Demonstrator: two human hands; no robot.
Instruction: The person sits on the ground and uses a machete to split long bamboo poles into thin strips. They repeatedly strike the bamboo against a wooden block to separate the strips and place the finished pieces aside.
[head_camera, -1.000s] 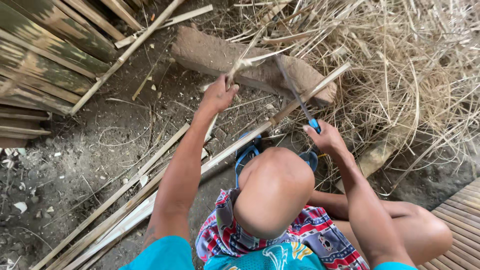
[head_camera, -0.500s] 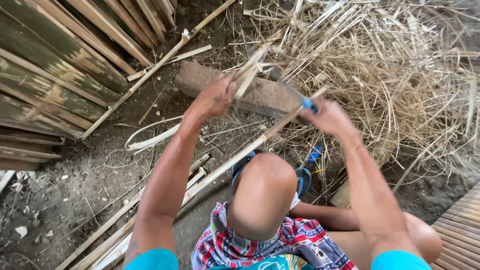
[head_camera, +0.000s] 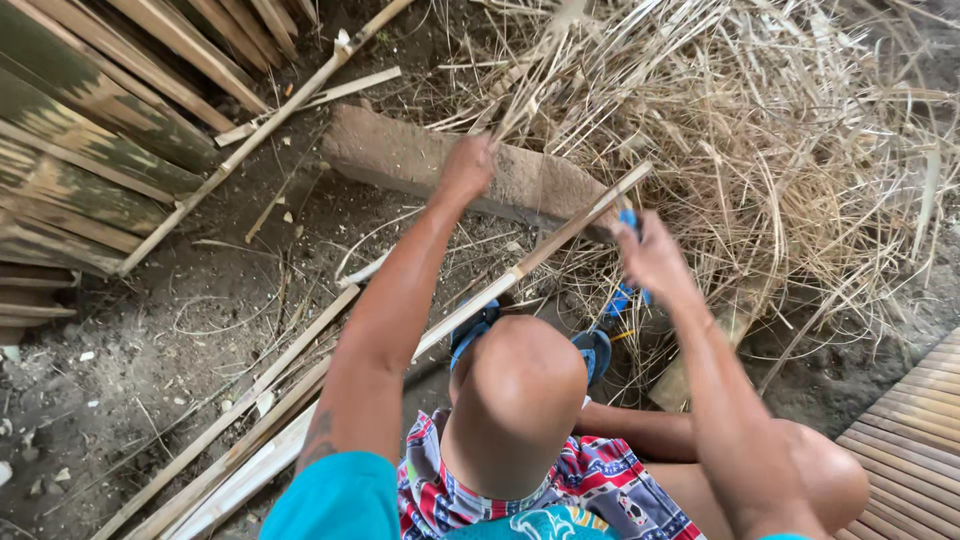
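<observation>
Left hand (head_camera: 466, 165) clamped on thin bamboo strips (head_camera: 520, 95) above the worn wooden block (head_camera: 420, 165) on the dirt ground; right hand (head_camera: 652, 258) grips a blue-handled knife (head_camera: 628, 290) beside a long bamboo pole (head_camera: 520, 270), straw pile (head_camera: 780, 150) rightward.

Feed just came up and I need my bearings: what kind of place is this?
Probably an outdoor bamboo-splitting spot on bare ground: split bamboo slats stacked at left, a heap of dry shavings, and a log used as a block.
</observation>
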